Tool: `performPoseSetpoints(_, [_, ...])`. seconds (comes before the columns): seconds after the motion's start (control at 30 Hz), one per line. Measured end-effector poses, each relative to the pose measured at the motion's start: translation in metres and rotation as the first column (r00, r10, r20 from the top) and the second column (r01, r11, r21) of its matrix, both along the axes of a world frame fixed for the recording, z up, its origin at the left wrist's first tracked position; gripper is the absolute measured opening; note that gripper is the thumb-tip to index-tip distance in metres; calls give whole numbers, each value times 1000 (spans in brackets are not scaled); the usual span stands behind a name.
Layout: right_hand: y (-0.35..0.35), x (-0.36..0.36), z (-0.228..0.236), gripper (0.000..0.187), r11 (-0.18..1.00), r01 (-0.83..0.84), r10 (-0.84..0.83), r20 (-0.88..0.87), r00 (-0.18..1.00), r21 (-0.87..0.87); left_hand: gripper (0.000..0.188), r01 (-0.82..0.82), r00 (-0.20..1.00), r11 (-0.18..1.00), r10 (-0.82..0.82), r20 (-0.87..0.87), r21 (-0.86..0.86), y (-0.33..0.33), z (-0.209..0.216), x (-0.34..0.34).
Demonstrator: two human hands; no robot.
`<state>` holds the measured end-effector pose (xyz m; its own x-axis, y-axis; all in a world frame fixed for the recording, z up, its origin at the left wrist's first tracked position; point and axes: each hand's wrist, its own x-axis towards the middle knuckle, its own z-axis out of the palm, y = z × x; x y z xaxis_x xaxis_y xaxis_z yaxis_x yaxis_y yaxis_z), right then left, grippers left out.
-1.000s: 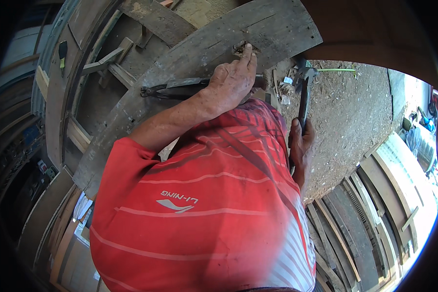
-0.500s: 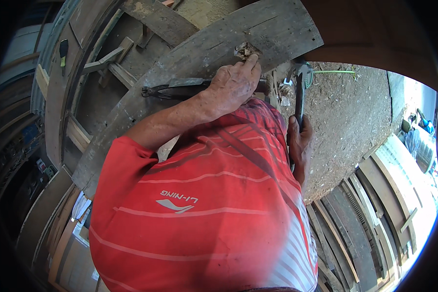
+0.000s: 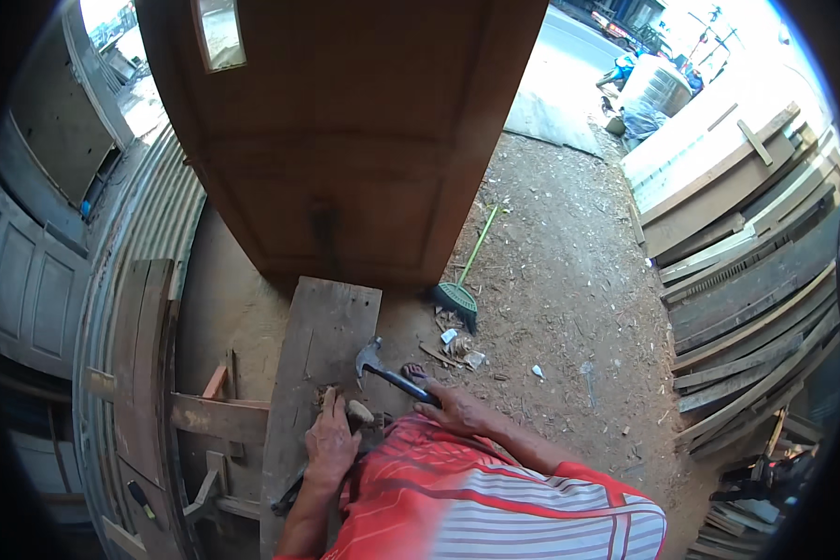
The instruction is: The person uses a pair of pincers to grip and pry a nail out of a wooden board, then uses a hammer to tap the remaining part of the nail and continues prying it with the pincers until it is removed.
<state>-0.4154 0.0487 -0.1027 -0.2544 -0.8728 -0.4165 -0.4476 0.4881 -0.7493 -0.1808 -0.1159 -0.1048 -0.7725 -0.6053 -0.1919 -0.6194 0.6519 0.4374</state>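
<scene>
My right hand [image 3: 459, 411] is wrapped round the dark handle of a claw hammer [image 3: 392, 375]. The hammer's metal head hangs over the right edge of a worn grey plank [image 3: 331, 322]. On that plank, my left hand [image 3: 330, 443] has its fingertips together at a small, crumbly brown clump [image 3: 324, 394]. Whatever the fingertips hold is too small to make out. Just right of these fingers is a pale, rounded piece [image 3: 359, 411] of unclear kind.
A brown panelled door [image 3: 345, 177] stands upright beyond the plank. A green broom [image 3: 457, 297] lies on the debris-strewn ground at its right. Boards [image 3: 756, 289] are stacked along the right. At left are a timber frame [image 3: 219, 415], a screwdriver [image 3: 142, 499] and corrugated sheeting [image 3: 145, 219].
The view has swung up and round, bringing the door and yard into sight. The hammer has come from beside my body to over the plank's edge. My left hand stays at the brown clump.
</scene>
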Motion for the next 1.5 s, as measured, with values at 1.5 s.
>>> performPoseSetpoints(1.5, [-12,14,-21,43,976,-128,126,-25,992,-174,90,50,965,996,-31,260,-67,1,20,32])
